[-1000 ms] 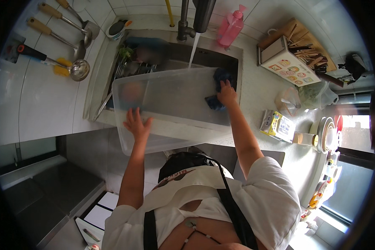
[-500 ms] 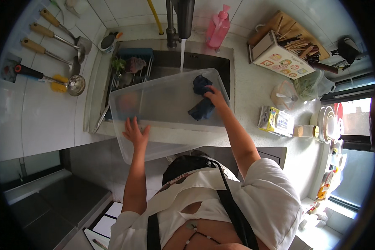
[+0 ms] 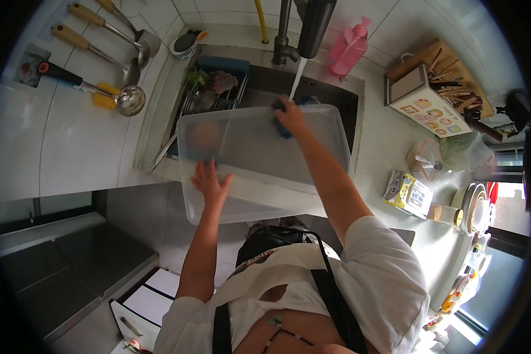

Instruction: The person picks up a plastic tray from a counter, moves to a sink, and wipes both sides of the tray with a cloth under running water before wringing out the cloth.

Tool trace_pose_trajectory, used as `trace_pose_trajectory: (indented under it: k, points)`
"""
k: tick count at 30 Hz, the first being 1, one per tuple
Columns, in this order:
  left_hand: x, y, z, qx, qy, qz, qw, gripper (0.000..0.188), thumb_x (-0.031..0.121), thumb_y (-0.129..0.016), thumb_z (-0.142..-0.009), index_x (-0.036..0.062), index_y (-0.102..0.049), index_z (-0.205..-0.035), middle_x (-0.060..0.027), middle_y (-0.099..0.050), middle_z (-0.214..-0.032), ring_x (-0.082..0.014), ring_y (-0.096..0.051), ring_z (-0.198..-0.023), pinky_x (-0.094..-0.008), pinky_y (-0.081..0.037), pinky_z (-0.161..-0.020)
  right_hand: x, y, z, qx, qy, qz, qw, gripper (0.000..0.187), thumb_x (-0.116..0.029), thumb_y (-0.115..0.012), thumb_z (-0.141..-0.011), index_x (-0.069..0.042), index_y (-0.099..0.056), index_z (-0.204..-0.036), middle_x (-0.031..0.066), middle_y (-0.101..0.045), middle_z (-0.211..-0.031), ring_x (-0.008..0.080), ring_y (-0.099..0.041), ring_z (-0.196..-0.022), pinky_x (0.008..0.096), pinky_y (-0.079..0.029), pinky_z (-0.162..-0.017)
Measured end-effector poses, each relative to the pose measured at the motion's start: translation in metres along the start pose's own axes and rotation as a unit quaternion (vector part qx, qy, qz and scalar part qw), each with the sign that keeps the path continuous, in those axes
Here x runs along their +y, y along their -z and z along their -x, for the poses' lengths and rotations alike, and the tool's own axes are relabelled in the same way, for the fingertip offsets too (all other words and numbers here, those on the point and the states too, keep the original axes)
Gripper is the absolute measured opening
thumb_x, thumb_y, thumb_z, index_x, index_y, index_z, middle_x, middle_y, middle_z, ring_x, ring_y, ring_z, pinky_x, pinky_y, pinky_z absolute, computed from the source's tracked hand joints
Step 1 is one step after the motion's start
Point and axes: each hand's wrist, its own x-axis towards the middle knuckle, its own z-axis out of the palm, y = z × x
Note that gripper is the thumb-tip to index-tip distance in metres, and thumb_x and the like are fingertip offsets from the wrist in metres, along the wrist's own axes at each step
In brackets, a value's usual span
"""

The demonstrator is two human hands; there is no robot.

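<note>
A large translucent plastic lid or shallow box (image 3: 259, 159), rounded at its corners and rimmed, lies tilted across the sink's front edge. My left hand (image 3: 211, 184) rests on its near left part with the fingers spread. Near the far edge, my right hand (image 3: 292, 118) grips a dark blue cloth (image 3: 282, 130), pressed against the plastic. Part of the cloth is hidden by the hand, and the hand is slightly blurred. Water (image 3: 298, 78) runs from the dark tap (image 3: 315, 29) just beyond my right hand. Behind the plastic lies the sink (image 3: 351, 109), partly covered.
A drying rack (image 3: 224, 65) with greens stands in the sink's left side. Behind the sink is a pink bottle (image 3: 348, 52). On the right counter are a chopstick holder (image 3: 428, 106) and a yellow-and-white packet (image 3: 408, 193). Ladles and spatulas (image 3: 130, 100) hang on the left wall.
My right hand has carried the cloth across the plastic, away from me to its far edge near the water. My left hand stays on the near left part. The view has shifted.
</note>
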Motion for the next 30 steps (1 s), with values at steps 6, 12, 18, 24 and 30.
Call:
trace_pose_trajectory:
  k: [6,12,18,24,30]
  points:
    - [0.003,0.000,-0.002,0.006,0.000,-0.003,1.000,0.069,0.038,-0.067,-0.067,0.0141,-0.037,-0.124,-0.0157,-0.024,-0.134,-0.0333,-0.019,-0.124,-0.0637,-0.009,-0.092,-0.075,-0.079,0.015,-0.070,0.044,0.137,0.987,0.062,-0.023,-0.060,-0.070,-0.009,-0.036,-0.126,0.0230,-0.030,-0.131,0.0366,-0.048,-0.104,0.0398,-0.042,-0.084]
    - [-0.001,-0.005,-0.002,0.019,-0.009,-0.017,1.000,0.069,0.039,-0.067,-0.066,0.0151,-0.037,-0.124,-0.0144,-0.024,-0.134,-0.0324,-0.020,-0.124,-0.0637,-0.009,-0.092,-0.122,-0.095,0.014,-0.157,0.010,0.210,0.965,0.066,-0.030,-0.063,-0.071,-0.015,-0.033,-0.128,0.0248,-0.026,-0.130,0.0391,-0.049,-0.101,0.0413,-0.045,-0.079]
    - [0.003,0.003,-0.004,0.005,0.010,-0.018,1.000,0.069,0.039,-0.066,-0.067,0.0157,-0.037,-0.124,-0.0136,-0.025,-0.133,-0.0313,-0.021,-0.124,-0.0637,-0.010,-0.092,-0.100,-0.069,-0.011,-0.148,0.012,0.297,0.943,0.052,-0.032,-0.066,-0.069,-0.022,-0.046,-0.116,0.0151,-0.048,-0.111,0.0336,-0.056,-0.090,0.0390,-0.048,-0.072]
    - [0.004,-0.001,0.000,0.011,0.009,-0.010,1.000,0.068,0.038,-0.066,-0.067,0.0151,-0.038,-0.124,-0.0131,-0.025,-0.133,-0.0305,-0.021,-0.124,-0.0635,-0.009,-0.093,-0.064,-0.036,-0.008,-0.116,-0.022,0.319,0.940,0.047,-0.033,-0.064,-0.070,-0.023,-0.048,-0.113,0.0122,-0.052,-0.106,0.0312,-0.057,-0.087,0.0388,-0.047,-0.073]
    - [0.006,0.001,-0.002,0.006,0.016,-0.010,1.000,0.068,0.039,-0.066,-0.067,0.0152,-0.038,-0.124,-0.0121,-0.026,-0.133,-0.0299,-0.021,-0.125,-0.0630,-0.009,-0.093,-0.013,0.038,0.002,-0.033,-0.134,0.370,0.919,0.047,-0.026,-0.060,-0.070,-0.023,-0.046,-0.115,0.0086,-0.049,-0.111,0.0307,-0.056,-0.091,0.0402,-0.047,-0.073]
